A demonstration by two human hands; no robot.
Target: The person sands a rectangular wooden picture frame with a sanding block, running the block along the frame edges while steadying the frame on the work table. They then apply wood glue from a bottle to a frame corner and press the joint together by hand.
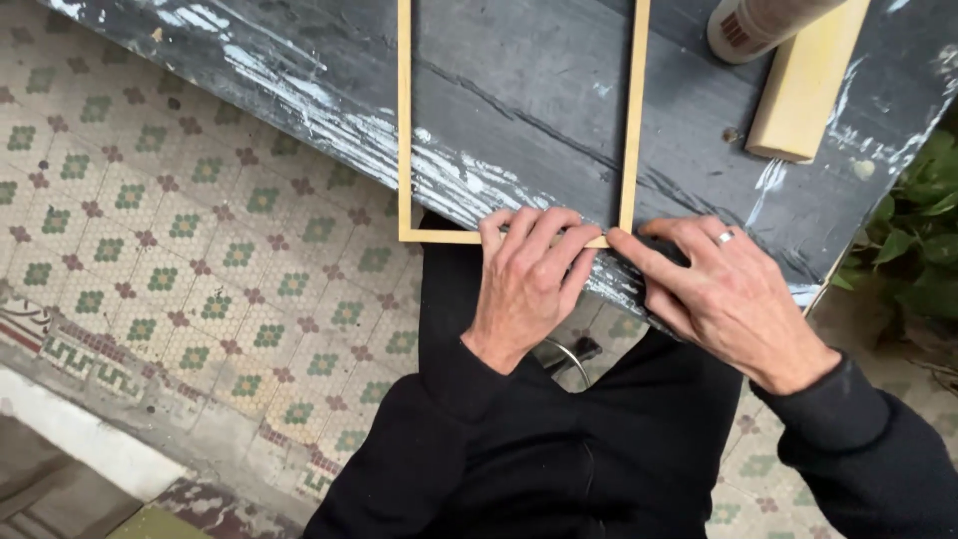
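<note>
Hands point(619, 284) on wooden frame point(404, 130) corner
</note>
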